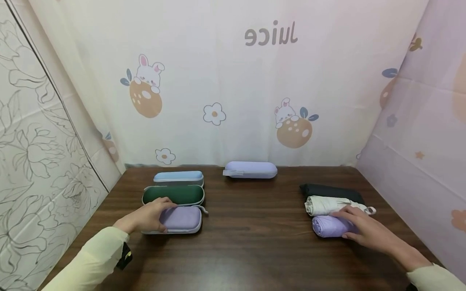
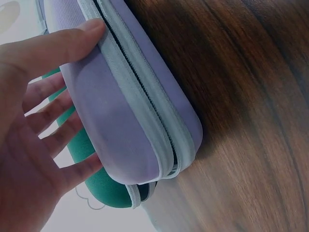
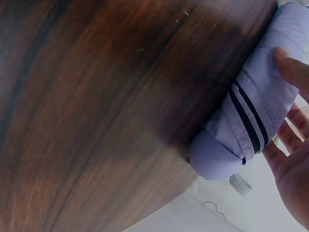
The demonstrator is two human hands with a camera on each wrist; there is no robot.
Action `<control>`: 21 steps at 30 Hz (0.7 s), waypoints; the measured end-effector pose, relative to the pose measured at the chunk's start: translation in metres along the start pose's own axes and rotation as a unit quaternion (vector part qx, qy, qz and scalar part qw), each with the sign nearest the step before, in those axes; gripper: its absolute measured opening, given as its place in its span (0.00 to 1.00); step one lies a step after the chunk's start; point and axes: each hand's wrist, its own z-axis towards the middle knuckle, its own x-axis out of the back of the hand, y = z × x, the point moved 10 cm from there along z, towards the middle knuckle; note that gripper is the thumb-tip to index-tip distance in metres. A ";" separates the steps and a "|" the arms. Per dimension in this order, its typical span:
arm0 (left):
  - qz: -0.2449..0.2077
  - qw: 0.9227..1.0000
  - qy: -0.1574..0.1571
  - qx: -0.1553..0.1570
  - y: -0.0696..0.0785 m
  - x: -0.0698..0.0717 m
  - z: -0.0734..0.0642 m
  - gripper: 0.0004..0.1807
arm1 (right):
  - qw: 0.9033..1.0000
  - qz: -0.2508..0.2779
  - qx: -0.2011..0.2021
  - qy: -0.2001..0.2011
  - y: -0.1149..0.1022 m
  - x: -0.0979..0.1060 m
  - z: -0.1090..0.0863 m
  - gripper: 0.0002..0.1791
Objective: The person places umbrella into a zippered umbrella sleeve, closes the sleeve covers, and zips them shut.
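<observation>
My left hand [image 1: 149,216] grips a light purple zippered glasses case [image 1: 183,217] at the front of a row on the left. In the left wrist view the thumb presses near the pale zipper [image 2: 133,89], while the spread fingers lie along the case's other side. On the right side of the table, my right hand [image 1: 367,227] holds a folded lilac umbrella [image 1: 324,227]. Its thumb is on the near side and its fingers are on the far side. Dark stripes [image 3: 248,116] and a rounded end show in the right wrist view.
Behind the purple case lie a green case [image 1: 182,193] and a light blue case [image 1: 178,176]. A lavender case [image 1: 251,169] lies at the table's back edge, by the curtain [image 1: 240,101]. A white umbrella [image 1: 322,205] and a black umbrella [image 1: 331,190] lie behind the lilac one.
</observation>
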 end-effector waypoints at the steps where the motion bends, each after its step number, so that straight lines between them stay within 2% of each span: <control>1: 0.001 1.000 -0.001 0.002 0.000 0.000 0.000 0.37 | 1.000 0.000 -0.001 0.000 0.000 0.000 0.000 0.37; 8: -0.007 1.000 -0.015 0.018 -0.001 0.002 0.000 0.36 | 1.000 0.002 -0.006 0.003 0.001 -0.001 0.000 0.36; 15: -0.046 0.998 -0.036 0.026 0.005 0.005 0.003 0.35 | 1.000 -0.005 0.001 0.008 0.000 0.000 0.000 0.37; 21: -0.065 0.997 -0.041 0.012 0.014 0.007 0.010 0.32 | 1.000 -0.009 0.003 0.007 -0.001 0.000 -0.001 0.37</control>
